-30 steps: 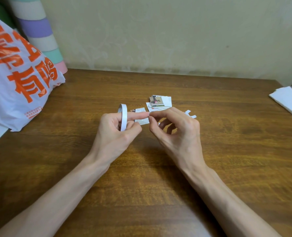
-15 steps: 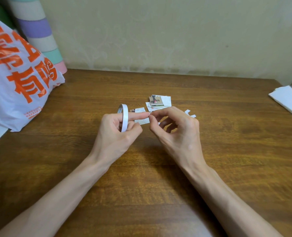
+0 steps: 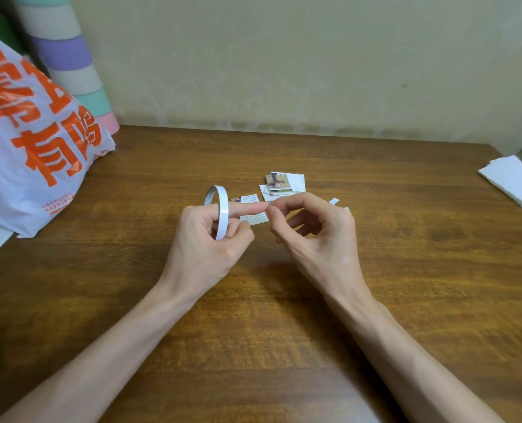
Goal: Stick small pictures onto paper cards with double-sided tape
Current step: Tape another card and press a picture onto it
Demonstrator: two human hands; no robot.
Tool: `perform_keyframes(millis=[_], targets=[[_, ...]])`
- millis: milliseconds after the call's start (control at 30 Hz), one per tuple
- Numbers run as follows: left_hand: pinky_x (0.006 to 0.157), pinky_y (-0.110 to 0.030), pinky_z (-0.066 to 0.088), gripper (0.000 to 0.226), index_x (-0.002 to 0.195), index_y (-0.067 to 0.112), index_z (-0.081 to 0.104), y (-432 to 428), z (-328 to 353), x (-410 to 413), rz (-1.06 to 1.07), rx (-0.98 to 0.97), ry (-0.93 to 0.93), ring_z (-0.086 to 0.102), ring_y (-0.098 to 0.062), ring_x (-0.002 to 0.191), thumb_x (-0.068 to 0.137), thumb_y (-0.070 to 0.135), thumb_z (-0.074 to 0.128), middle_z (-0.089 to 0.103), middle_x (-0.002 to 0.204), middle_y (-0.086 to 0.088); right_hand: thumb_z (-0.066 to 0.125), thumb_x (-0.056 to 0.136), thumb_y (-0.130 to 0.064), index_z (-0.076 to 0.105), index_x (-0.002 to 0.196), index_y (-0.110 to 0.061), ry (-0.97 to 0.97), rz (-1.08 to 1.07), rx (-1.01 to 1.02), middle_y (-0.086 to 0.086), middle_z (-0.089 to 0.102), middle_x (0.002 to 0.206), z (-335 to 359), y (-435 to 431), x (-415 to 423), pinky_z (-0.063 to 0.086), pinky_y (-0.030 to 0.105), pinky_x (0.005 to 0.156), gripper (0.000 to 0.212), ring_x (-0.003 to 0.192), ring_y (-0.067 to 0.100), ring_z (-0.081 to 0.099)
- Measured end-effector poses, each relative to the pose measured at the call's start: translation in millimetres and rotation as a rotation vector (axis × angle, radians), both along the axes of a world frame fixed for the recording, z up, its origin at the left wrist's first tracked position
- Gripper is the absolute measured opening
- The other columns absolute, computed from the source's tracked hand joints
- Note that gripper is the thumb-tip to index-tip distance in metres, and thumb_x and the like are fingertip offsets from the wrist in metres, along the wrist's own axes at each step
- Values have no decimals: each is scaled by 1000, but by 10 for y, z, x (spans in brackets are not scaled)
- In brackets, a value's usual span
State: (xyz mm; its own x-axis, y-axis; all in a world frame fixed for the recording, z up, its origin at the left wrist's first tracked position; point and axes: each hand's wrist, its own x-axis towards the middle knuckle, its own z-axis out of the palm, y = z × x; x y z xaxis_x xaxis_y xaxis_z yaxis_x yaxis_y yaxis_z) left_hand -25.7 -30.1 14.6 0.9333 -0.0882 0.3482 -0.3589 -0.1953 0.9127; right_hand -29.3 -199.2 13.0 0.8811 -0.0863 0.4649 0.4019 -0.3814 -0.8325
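Note:
My left hand holds a thin white roll of double-sided tape, with the index finger through the ring and stretched out to the right. My right hand pinches at the tip of that index finger, where a small bit of tape seems to sit; it is too small to see clearly. Just behind the fingers a small printed card lies on the wooden table. A small stack of pictures and white cards lies farther back.
A white plastic bag with orange characters fills the left side. A striped pastel roll leans on the wall behind it. Folded white paper lies at the right edge. Small white scraps lie behind my right hand.
Both hands stay almost in place. My right fingertips have shifted slightly at the tip of the left index finger.

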Motion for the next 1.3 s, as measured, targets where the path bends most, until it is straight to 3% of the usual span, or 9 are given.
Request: perform_keyframes(millis=[233,600,700,800,867,1100,1300], targets=[[50,-16,31,38,109,17,82,6,11,-1,-7,7,-7,25,-8,48,94,-12,62,29,49,10,80,92,-17,75,89,-23,6,26,19,-11,71,79,-19,-17,16,46,20,61,8,63,17,68],[50,-20,30,35,99,18,83,32,15,9,23,25,-7,23,-11,47,94,-10,63,29,48,8,81,92,-22,72,86,-23,16,64,2,-8,73,85,-49,-35,37,56,42,60,11,64,22,68],[52,-18,34,23,92,17,82,16,10,19,74,-8,7,24,-11,46,95,-1,68,29,46,8,85,89,-24,74,90,-24,-4,74,-76,-10,72,83,-74,-19,25,56,34,61,11,66,19,68],[53,-34,36,8,88,18,81,12,3,29,117,-49,19,29,-13,48,95,17,77,33,46,8,85,89,-24,76,97,-21,-42,84,-151,-10,71,82,-82,16,1,49,21,60,12,66,18,65],[53,-34,34,9,85,18,80,19,-7,40,160,-65,13,27,-13,48,93,21,79,31,46,7,83,91,-25,76,97,-21,-46,84,-145,-9,71,82,-76,20,-7,49,21,59,10,66,18,65],[49,-41,34,8,84,20,80,17,6,22,191,-18,-13,26,-24,51,90,14,80,30,55,-23,78,93,-18,75,90,-20,-21,59,-79,-11,71,80,-56,29,-7,53,29,59,5,63,18,65],[54,-31,36,17,87,23,80,15,-3,20,184,0,-29,26,-22,51,90,7,76,28,53,-10,80,90,-16,75,90,-21,-17,48,-54,-7,71,78,-41,37,-16,51,23,58,7,63,17,65]])
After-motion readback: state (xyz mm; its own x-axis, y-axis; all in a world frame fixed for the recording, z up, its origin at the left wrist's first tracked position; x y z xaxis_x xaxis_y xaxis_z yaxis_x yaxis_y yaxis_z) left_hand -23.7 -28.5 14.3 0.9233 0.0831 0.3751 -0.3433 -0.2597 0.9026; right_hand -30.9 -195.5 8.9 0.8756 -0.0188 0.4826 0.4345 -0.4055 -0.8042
